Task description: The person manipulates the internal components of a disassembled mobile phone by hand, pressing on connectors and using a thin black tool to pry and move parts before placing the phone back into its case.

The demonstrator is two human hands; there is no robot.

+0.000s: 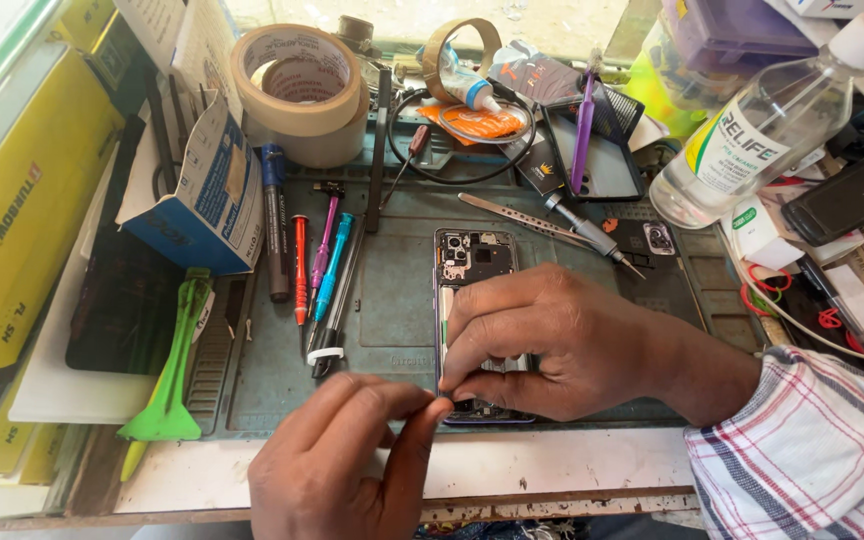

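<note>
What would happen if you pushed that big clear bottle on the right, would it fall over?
The clear bottle looks tall and narrow and appears to lean, so a sideways push would probably tip it. It seems partly filled with liquid, so likely heavyish for its size. Things crowd around it, such as the dark phone, which might stop it rolling far.

Colours on the repair bench

Grey-green mat (392,310); phone (474,262) with purple edge and dark inside; red (299,268), pink (325,240) and light blue (335,265) screwdrivers; bright green pry tool (174,370); beige tape rolls (302,90); blue and white box (202,190); yellow boxes (22,200) at left; purple brush (583,130); orange packet (477,122); clear bottle (752,135) with green and white label; sleeve (812,450) white with red and dark blue checks.
</note>
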